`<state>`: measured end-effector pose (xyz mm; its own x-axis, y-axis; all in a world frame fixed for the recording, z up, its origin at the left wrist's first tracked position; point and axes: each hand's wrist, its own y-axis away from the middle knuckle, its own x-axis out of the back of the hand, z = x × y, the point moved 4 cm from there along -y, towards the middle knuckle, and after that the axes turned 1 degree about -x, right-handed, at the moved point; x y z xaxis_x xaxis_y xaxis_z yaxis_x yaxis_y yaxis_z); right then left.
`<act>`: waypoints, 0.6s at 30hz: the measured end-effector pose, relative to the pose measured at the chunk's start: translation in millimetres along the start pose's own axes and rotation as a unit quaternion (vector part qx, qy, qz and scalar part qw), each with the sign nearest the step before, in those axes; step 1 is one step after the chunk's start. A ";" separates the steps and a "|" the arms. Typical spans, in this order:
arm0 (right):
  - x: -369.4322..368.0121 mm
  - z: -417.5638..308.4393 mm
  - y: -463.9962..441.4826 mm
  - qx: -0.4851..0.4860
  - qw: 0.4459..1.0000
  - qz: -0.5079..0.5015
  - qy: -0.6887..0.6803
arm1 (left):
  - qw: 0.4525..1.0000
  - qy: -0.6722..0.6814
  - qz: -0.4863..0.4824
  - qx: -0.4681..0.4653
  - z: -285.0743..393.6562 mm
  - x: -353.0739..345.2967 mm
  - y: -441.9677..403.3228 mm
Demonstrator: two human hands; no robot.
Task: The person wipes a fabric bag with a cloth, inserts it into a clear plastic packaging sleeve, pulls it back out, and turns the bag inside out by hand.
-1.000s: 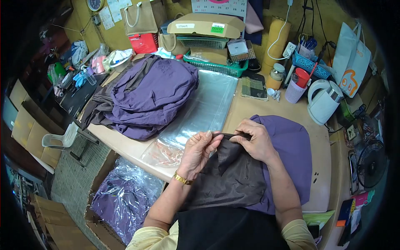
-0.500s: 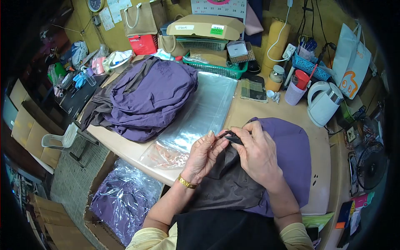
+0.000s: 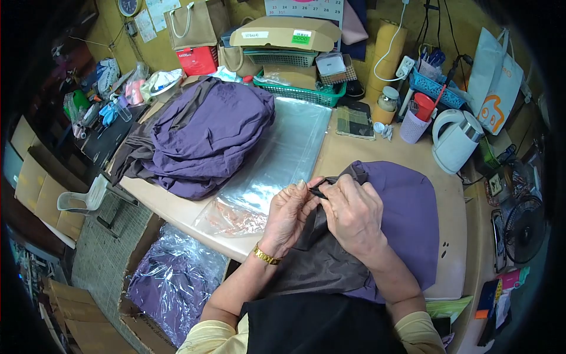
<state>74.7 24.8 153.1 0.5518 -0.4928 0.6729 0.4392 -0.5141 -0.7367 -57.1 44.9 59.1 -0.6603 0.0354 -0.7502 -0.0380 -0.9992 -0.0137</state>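
My left hand, with a gold watch at its wrist, is closed in a pinch on the edge of the dark brown fabric. Close against it, my right hand is closed around a small black pointed thing, mostly hidden by the fingers. Its tip meets the pinched edge at my left fingertips. The brown fabric joins a purple fabric piece, which lies flat on the table under and to the right of my right hand.
A heap of purple and brown fabric pieces lies left on the table, beside clear plastic bags. A carton holding plastic-wrapped purple items stands below. A white kettle and a lilac cup stand at the right.
My right hand has turned so its knuckles face up more, and the black thing now points toward my left fingertips. My left hand stays nearly in place, still pinching the edge.
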 end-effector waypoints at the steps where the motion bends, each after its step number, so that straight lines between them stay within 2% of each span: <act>1: 0.0 -0.6 0.0 0.004 1.000 0.004 0.000 | 1.000 -0.002 -0.003 -0.004 0.1 -0.4 0.1; 6: -4.3 2.5 3.0 0.011 1.000 0.019 -0.019 | 0.999 -0.018 -0.036 -0.014 -1.0 -2.7 1.4; 8: -5.9 13.3 2.8 -0.064 0.990 -0.003 -0.123 | 0.998 -0.026 -0.047 -0.011 -1.7 -7.2 4.9; 10: -7.3 33.7 -5.0 -0.184 0.956 -0.025 -0.226 | 0.999 -0.033 -0.002 -0.022 2.3 -7.7 6.7; 11: -7.4 46.9 -6.4 -0.207 0.948 -0.089 -0.224 | 0.999 -0.034 -0.003 -0.022 6.3 -11.7 7.4; 12: -10.8 60.0 -8.4 -0.245 0.909 -0.187 -0.280 | 0.998 -0.060 -0.002 -0.025 12.4 -15.4 8.8; 13: -23.6 79.1 1.8 -0.248 0.905 -0.168 -0.302 | 0.996 -0.085 -0.002 -0.029 18.3 -16.6 8.0; 15: -43.7 101.0 12.3 -0.251 0.901 -0.147 -0.321 | 0.989 -0.093 0.092 -0.069 40.3 6.9 1.0; 17: -46.6 112.7 18.1 -0.331 0.856 -0.117 -0.378 | 0.964 -0.158 0.122 -0.177 64.6 62.5 -14.3; 18: -48.9 114.2 18.6 -0.313 0.865 -0.092 -0.382 | 0.949 -0.186 0.132 -0.217 71.4 66.1 -16.0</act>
<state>136.8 119.5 98.8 0.9256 0.1221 0.3584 0.2315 -0.9315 -0.2807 -153.7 64.6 56.9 -0.8263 -0.2929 -0.4810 0.4245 -0.8853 -0.1901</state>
